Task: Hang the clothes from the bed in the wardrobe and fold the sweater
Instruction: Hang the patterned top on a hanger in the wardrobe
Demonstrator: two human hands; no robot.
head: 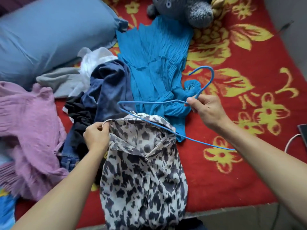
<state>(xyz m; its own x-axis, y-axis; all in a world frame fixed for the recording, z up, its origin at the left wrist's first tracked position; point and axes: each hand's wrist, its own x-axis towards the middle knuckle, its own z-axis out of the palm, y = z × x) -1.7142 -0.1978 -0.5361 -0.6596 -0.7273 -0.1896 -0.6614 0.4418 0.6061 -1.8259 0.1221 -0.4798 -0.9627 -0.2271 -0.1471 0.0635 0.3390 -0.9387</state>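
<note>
Right hand grips a blue wire hanger by its neck; left hand pinches the animal-print shirt at its shoulder. Hanging is under way: next, the hanger arm likely needs threading into that shoulder.

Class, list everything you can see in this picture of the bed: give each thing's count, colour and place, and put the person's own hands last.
patterned shirt: one, white with dark blotches, front centre, collar held up
hanger: one, blue, above the shirt collar
pleated garment: one, bright blue, centre of bed
sweater: one, pink-purple knit, left
dark clothes pile: several, navy, black and denim, left of centre
pale garments: grey and white, by the pillow
pillow: one, grey-blue, top left
plush toy: one, grey, top
blanket: red with yellow flowers
left hand: pinching the collar
right hand: gripping the hanger neck
</note>
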